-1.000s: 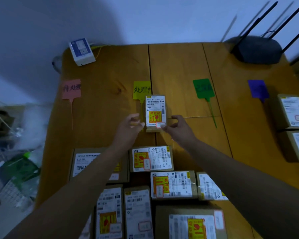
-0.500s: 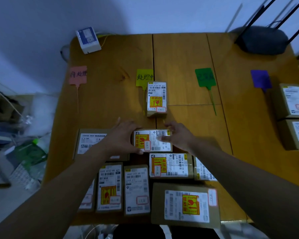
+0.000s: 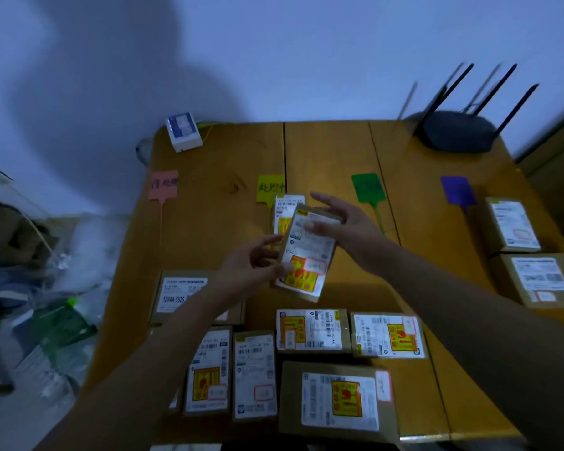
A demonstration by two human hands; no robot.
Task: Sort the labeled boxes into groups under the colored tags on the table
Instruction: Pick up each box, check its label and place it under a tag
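The box [image 3: 306, 252] is held up, tilted, near the yellow tag [image 3: 269, 187]. Its left edge is pinched by the left hand [image 3: 258, 265], its far end gripped by the right hand [image 3: 345, 222]. Light, stiff cardboard, it seems; edges are best taken.

Left hand [image 3: 253, 266], right hand [image 3: 350, 227]; forearms [image 3: 469, 307] bare.

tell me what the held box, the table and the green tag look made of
held box: brown cardboard, matte, with paper labels stuck on.
table: wood, planks with seams and a knot, smooth finish.
green tag: probably plastic, flat with a thin tail strip; could be card.
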